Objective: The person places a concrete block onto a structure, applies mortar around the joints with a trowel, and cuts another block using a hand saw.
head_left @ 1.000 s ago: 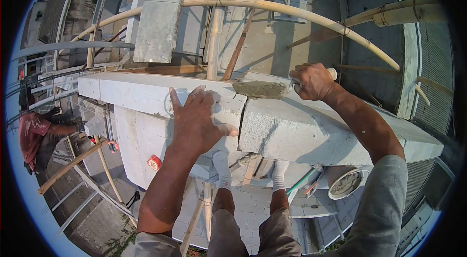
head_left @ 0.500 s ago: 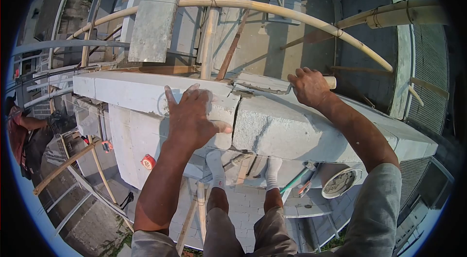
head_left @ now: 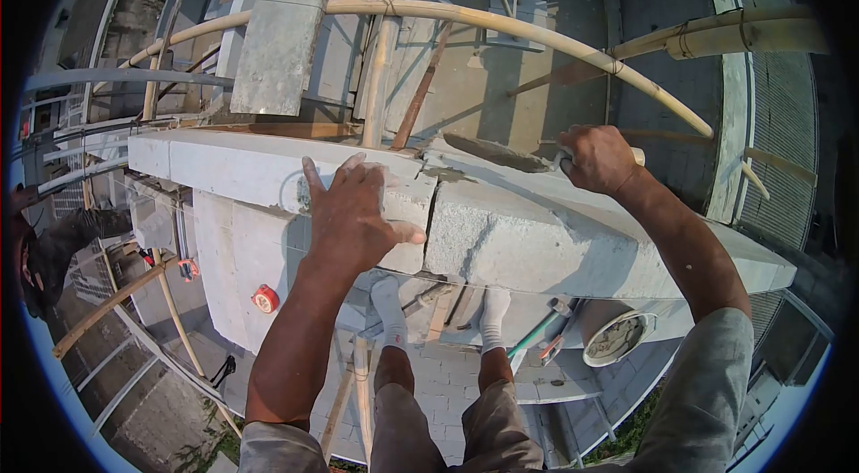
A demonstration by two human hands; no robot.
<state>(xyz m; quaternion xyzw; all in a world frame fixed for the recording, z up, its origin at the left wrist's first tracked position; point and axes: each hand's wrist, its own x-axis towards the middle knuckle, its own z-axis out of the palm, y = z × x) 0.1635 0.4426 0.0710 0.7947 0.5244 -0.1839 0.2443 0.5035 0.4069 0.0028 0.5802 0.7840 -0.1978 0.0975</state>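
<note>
My left hand [head_left: 356,215] lies with spread fingers on the end of a pale block [head_left: 233,164] atop the wall, beside a dark vertical joint. My right hand [head_left: 601,160] is wrapped round the handle of a trowel [head_left: 495,152], whose blade is tilted over the wall's top edge. A smear of wet mortar [head_left: 449,174] sits at the top of the joint. Right of the joint is a second block [head_left: 537,236] with a rough, chipped face.
Bamboo poles [head_left: 501,23] cross beyond the wall. A bucket of mortar [head_left: 617,338], a green-handled tool [head_left: 534,332] and a red tape measure [head_left: 265,298] are on the near side. At far left, a co-worker [head_left: 54,249] is partly visible.
The trowel has come off the joint and moved right, its blade now tilted; the mortar heap seen on it earlier no longer shows. My left hand stays on the block. The co-worker has shifted left.
</note>
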